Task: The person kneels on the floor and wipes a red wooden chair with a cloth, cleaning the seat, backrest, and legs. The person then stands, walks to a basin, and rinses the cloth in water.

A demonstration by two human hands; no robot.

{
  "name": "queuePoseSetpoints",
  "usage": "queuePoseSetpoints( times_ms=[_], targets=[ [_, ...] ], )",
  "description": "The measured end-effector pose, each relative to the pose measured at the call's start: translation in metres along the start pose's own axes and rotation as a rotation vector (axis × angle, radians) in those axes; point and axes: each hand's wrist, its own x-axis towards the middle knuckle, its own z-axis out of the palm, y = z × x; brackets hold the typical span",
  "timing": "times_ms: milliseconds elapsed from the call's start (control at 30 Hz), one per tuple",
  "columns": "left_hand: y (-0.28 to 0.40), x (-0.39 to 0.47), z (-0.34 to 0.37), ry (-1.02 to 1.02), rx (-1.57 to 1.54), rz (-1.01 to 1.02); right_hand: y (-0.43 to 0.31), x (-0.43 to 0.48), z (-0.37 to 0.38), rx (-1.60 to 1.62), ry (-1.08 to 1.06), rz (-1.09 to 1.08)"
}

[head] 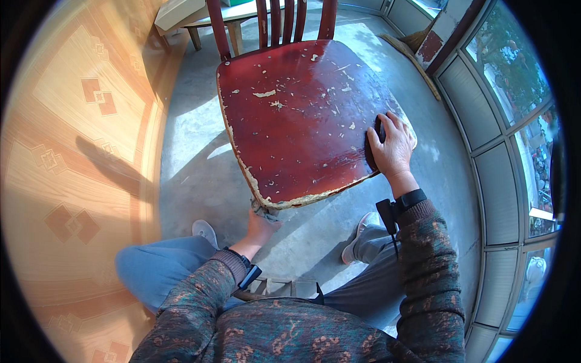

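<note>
A red wooden chair (pixel 299 122) with a slatted back and chipped paint on its seat stands before me. My right hand (pixel 392 143) rests on the seat's near right corner, fingers spread on the top. Under the near left corner of the seat is my left hand (pixel 263 227), closed on a grey cloth (pixel 264 211) that touches the chair there. The seat hides part of the cloth, and the chair's front legs do not show clearly.
A wood-patterned panelled wall (pixel 91 172) runs along the left. Behind the chair stands a low table (pixel 233 17) with a box on it. A straw broom (pixel 415 56) leans at the back right, beside the glazed metal-framed partition (pixel 499 186).
</note>
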Motion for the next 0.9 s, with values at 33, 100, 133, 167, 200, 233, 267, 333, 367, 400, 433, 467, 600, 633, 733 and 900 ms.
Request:
queuePoseSetpoints(
  times_ms=[33,100,133,167,200,233,267,333,367,400,433,467,600,633,733,900],
  targets=[
    [-0.012,0.000,0.002,-0.026,0.006,-0.029,0.002,0.002,0.002,0.005,0.012,-0.012],
    [-0.027,0.014,-0.010,-0.143,0.397,-0.077,0.004,0.004,0.005,-0.005,0.046,-0.034],
    [-0.029,0.017,-0.014,-0.170,0.685,0.014,0.005,0.005,0.006,0.010,0.037,-0.034],
    [-0.027,0.020,-0.018,-0.249,0.660,-0.043,0.005,0.005,0.006,0.014,0.036,-0.034],
    [-0.022,0.023,-0.022,-0.300,0.664,-0.101,0.006,0.005,0.006,0.008,0.035,-0.033],
    [-0.014,0.020,-0.023,-0.358,0.676,-0.160,0.007,0.006,0.006,0.025,0.042,-0.028],
    [-0.003,0.017,-0.023,-0.424,0.736,-0.218,0.007,0.006,0.007,0.034,0.045,-0.027],
    [0.028,0.003,-0.020,-0.579,0.892,-0.355,0.008,0.005,0.007,0.049,0.057,-0.035],
    [0.048,-0.005,-0.020,-0.604,0.939,-0.282,0.008,0.005,0.007,0.056,0.057,-0.035],
    [0.068,-0.016,-0.020,-0.647,1.006,-0.224,0.008,0.005,0.008,0.058,0.065,-0.036],
    [0.089,-0.027,-0.020,-0.683,1.079,-0.170,0.008,0.005,0.009,0.053,0.070,-0.033],
    [0.110,-0.039,-0.018,-0.600,1.068,-0.060,0.008,0.005,0.009,0.055,0.065,-0.020],
    [0.172,-0.060,-0.029,-0.187,1.038,0.683,0.006,0.004,0.010,0.052,0.075,-0.029],
    [0.179,-0.055,-0.033,-0.117,1.111,0.820,0.006,0.004,0.009,0.065,0.076,-0.034],
    [0.175,-0.044,-0.034,0.004,1.346,0.989,0.005,0.002,0.007,0.072,0.060,-0.016],
    [0.119,-0.033,-0.019,0.033,1.419,0.962,0.006,0.002,0.007,0.096,0.060,-0.023]
  ],
)
